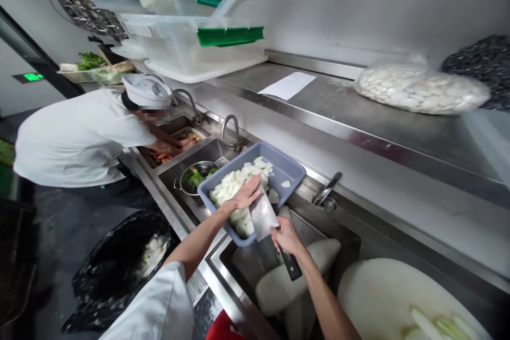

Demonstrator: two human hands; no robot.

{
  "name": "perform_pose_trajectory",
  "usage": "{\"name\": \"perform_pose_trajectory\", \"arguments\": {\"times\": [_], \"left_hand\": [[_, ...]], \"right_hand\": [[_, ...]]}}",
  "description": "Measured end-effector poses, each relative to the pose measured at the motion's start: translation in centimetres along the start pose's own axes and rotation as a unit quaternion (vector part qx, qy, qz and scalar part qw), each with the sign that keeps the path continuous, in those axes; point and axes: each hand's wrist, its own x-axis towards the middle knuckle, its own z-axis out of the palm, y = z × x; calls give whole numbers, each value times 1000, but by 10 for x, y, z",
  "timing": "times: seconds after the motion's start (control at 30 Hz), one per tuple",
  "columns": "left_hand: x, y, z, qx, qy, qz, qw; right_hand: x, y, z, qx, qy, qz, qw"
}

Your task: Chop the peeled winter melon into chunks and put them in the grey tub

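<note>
In front of me a person's right hand [286, 235] is wrapped around a cleaver with a black handle and a broad rectangular steel blade [263, 218], gripping it where the handle meets the metal. The blade hangs over the near side of a rectangular grey-blue plastic tub [292, 170], which sits across the steel rim between two sinks. The left hand [247, 194] is spread flat, fingers stretched out, at the far end of the blade and over the chopped white vegetable pieces [231, 186]; I cannot tell whether its palm presses on the steel. The pieces are heaped on the tub's left side, with a loose one lying apart on the right.

In the near steel sink [350, 244], thick, long white vegetables [279, 289] lie beneath the right forearm. To the right is a large round white board [370, 287] with pale green-white strips [442, 324] at its near edge. Left of the tub, a round metal pot [185, 178] holds green vegetables [196, 176]. Farther left, a co-worker in a white shirt [75, 138] bends over the far sink, both hands down inside it. A black plastic bag [107, 255] gapes on the floor at near left.
</note>
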Motion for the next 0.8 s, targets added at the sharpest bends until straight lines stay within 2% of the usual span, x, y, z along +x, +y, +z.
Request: {"name": "perform_pose_trajectory", "arguments": {"times": [0.03, 0.1, 0.2, 0.3, 0.37, 0.47, 0.53, 0.6, 0.67, 0.73, 0.8], "left_hand": [[3, -8, -4, 1, 17, -41, 999], [2, -19, -13, 0, 41, -101, 994], [-16, -18, -17, -18, 53, -95, 994], [-28, 0, 3, -67, 73, -16, 995], [-26, 24, 34, -104, 48, 15, 993], [-24, 85, 103, -159, -52, 32, 985], [-28, 143, 155, -183, -146, 48, 971], [-34, 207, 205, -183, -223, 61, 955], [-44, 271, 249, -165, -289, 63, 941], [-57, 330, 288, -124, -325, 77, 934], [-72, 379, 320, -71, -344, 76, 933]], "right_hand": [[-15, 7, -3, -25, 11, -2, 1000], [-54, 25, -11, -104, 75, -24, 991], [-140, 58, -26, -214, 211, -40, 953], [-243, 89, -40, -239, 328, 10, 914], [-308, 108, -49, -234, 417, 38, 878], [-388, 134, -65, -205, 536, 95, 813], [-426, 152, -77, -180, 602, 144, 765], [-453, 171, -93, -141, 640, 184, 733], [-471, 193, -111, -80, 644, 224, 727], [-483, 219, -132, -13, 624, 260, 737], [-493, 250, -157, 21, 601, 278, 749]]}}
